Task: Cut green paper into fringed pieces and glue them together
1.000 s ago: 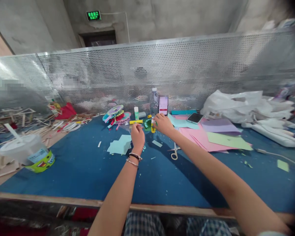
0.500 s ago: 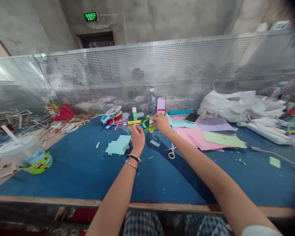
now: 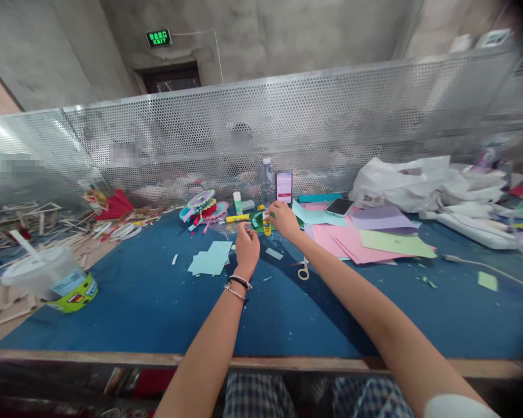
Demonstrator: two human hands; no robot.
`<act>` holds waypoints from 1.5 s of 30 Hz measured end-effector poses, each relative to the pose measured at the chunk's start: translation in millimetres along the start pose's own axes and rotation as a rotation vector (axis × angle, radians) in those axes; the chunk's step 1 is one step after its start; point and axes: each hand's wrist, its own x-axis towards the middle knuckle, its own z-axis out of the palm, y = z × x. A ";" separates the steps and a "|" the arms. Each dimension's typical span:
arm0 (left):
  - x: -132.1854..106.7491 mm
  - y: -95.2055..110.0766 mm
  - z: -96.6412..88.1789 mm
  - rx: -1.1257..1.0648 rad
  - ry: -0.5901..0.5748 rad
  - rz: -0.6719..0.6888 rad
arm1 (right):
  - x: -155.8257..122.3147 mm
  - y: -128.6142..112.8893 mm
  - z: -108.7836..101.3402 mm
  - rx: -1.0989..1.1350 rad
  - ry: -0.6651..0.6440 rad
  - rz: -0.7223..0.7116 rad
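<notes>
My right hand (image 3: 284,219) reaches in from the right, fingers closed at the white top of a small upright yellow glue stick (image 3: 267,227). My left hand (image 3: 247,247) is just left of it, with its fingers curled together above the table; anything between them is too small to make out. Behind my left hand lies another yellow glue stick (image 3: 237,218) on its side. A green paper piece (image 3: 257,220) is partly hidden between my hands. Light blue paper pieces (image 3: 210,259) lie left of my left hand. Scissors (image 3: 303,270) rest below my right wrist.
Pink paper (image 3: 331,239), a phone (image 3: 339,206) and white plastic bags (image 3: 401,186) are on the right. A standing phone (image 3: 284,187) and a water bottle (image 3: 267,180) are at the back. On the left are a drink cup (image 3: 56,278) and ruffled paper crafts (image 3: 203,210).
Both hands keep nearly the same place by the upright glue stick, with only slight finger movement. The whole view has shifted and tilted slightly.
</notes>
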 end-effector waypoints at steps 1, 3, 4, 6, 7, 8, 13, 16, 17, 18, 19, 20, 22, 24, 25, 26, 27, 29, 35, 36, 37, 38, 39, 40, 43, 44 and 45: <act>0.5 -0.1 0.0 0.002 -0.002 0.009 | -0.4 -0.8 1.4 0.035 0.010 0.022; 2.2 -1.1 -0.3 -0.003 0.004 0.019 | -0.8 -2.1 3.6 0.095 0.028 0.071; 3.1 -1.8 -0.5 -0.008 0.008 0.021 | -0.8 -2.6 4.4 0.115 0.037 0.090; 4.9 -3.4 -0.8 -0.022 0.017 0.015 | -0.8 -3.1 5.0 0.138 0.052 0.112; 5.5 -4.1 -0.7 -0.029 0.018 0.011 | -0.7 -3.0 4.9 0.146 0.060 0.121; 5.8 -4.6 -0.5 -0.035 0.018 0.009 | -0.5 -2.6 4.8 0.155 0.066 0.130; 3.7 -3.5 1.0 -0.027 0.015 0.034 | 3.5 3.6 8.0 0.255 0.086 0.221; 2.5 -1.1 0.6 -0.031 0.047 0.046 | 7.5 8.3 12.9 0.392 0.078 0.310; 2.4 -0.5 0.3 -0.038 0.056 0.046 | 8.7 9.3 14.4 0.442 0.068 0.340; 2.5 0.0 0.0 -0.045 0.063 0.046 | 9.5 10.1 15.7 0.489 0.055 0.371; 2.6 0.2 -0.2 -0.051 0.067 0.044 | 10.2 10.5 16.7 0.528 0.042 0.400; 2.8 0.2 -0.3 -0.055 0.068 0.041 | 10.6 10.7 17.5 0.557 0.030 0.423; 2.9 0.2 -0.1 -0.058 0.065 0.034 | 11.1 10.7 18.9 0.580 0.023 0.447; 2.7 0.3 0.3 -0.058 0.056 0.032 | 11.6 10.3 20.7 0.574 0.041 0.430; 2.4 0.5 0.5 -0.056 0.051 0.034 | 11.8 10.1 21.9 0.572 0.054 0.416; 2.1 0.9 0.6 -0.053 0.046 0.038 | 12.0 9.9 23.1 0.572 0.068 0.406; 1.7 1.3 0.8 -0.048 0.039 0.045 | 12.0 9.7 24.3 0.570 0.079 0.398; 1.2 2.1 1.0 -0.039 0.026 0.057 | 11.3 9.1 25.3 0.536 0.086 0.377; 2.3 -0.1 3.4 -0.026 0.014 0.069 | -0.1 3.5 11.1 0.007 0.074 0.056; 2.6 -1.1 4.0 -0.025 0.008 0.068 | -2.5 2.3 8.0 -0.078 0.054 -0.021; 2.9 -2.1 4.4 -0.024 0.001 0.068 | -4.5 1.2 5.6 -0.138 0.038 -0.078; 3.1 -2.9 4.7 -0.023 -0.005 0.068 | -6.1 0.4 4.0 -0.174 0.021 -0.116; 3.3 -3.5 4.9 -0.021 -0.008 0.068 | -7.2 0.0 3.1 -0.190 0.011 -0.133; 3.4 -4.0 5.0 -0.017 -0.009 0.069 | -7.7 -0.1 2.8 -0.190 0.007 -0.136; 3.3 -5.1 4.9 0.000 -0.008 0.073 | -6.7 1.5 3.8 -0.146 0.020 -0.120; 3.2 -5.6 4.8 0.003 -0.011 0.073 | -5.7 2.3 4.0 -0.129 0.028 -0.114; 3.0 -6.1 4.7 0.005 -0.014 0.073 | -4.7 3.0 4.0 -0.114 0.033 -0.112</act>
